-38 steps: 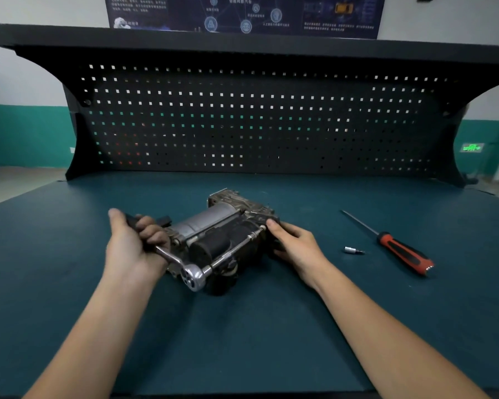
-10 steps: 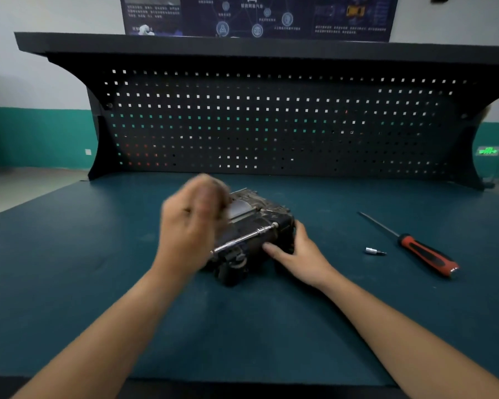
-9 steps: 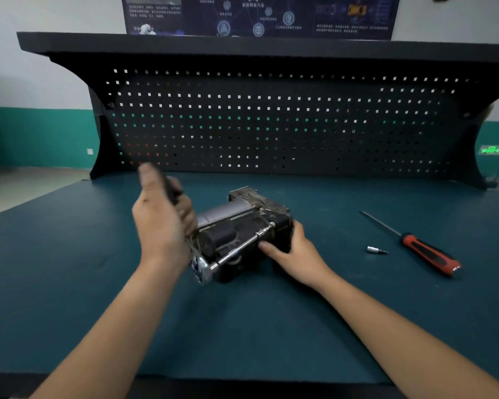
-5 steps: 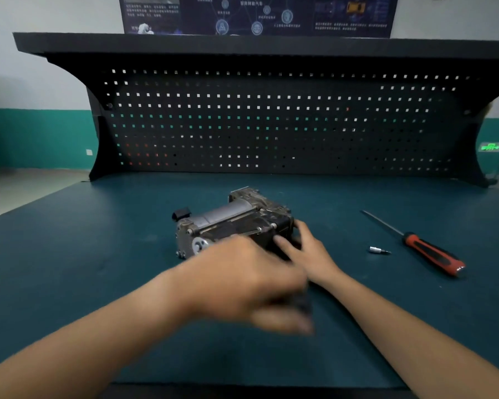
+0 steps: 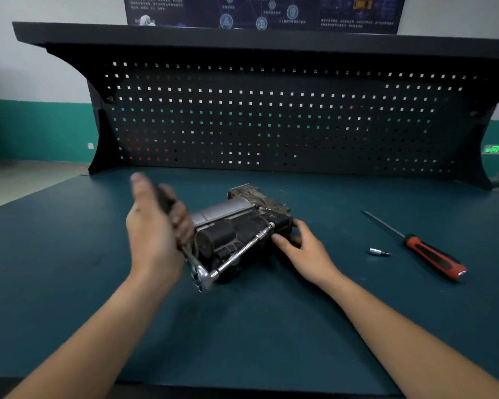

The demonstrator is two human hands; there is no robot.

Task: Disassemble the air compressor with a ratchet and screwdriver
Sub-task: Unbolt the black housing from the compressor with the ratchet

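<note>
One air compressor lies on the green bench top at the centre of the frame. Its long axis runs diagonally, with the round motor end pointing lower left and the blocky end upper right. One ratchet sits with its head at the lower-left end. Its extension bar lies parallel to the compressor's near side and reaches the blocky end. The left hand is blurred but appears to be wrapped round the ratchet's dark handle, left of the compressor. The right hand grips the blocky end between thumb and fingers. At right of the frame, well apart, lie one red-and-black screwdriver, tip pointing upper left, and one small bit just beside it.
</note>
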